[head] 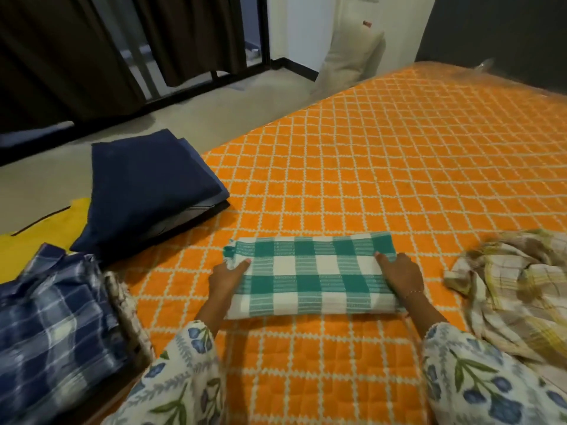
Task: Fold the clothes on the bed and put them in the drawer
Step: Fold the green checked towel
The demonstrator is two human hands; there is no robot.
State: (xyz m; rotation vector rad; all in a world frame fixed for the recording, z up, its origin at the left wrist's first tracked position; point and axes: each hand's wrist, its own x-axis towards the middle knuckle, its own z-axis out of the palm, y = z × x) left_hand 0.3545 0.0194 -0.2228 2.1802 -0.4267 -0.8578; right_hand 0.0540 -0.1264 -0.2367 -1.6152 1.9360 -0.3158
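Note:
A green and white checked cloth (pixel 310 276) lies folded into a flat rectangle on the orange quilted bed (pixel 383 167). My left hand (pixel 227 279) grips its left end with the fingers tucked around the edge. My right hand (pixel 400 276) holds its right end, thumb on top. A crumpled beige and yellow checked cloth (pixel 515 289) lies unfolded to the right. A folded dark blue garment (pixel 150 185) sits at the bed's left corner.
A blue and white plaid garment (pixel 52 326) lies at the near left, with a yellow cloth (pixel 46 228) behind it. Dark curtains (pixel 92 47) and a metal-framed glass door stand across the grey floor (pixel 214 99). Light trousers (pixel 352 50) hang by the far wall.

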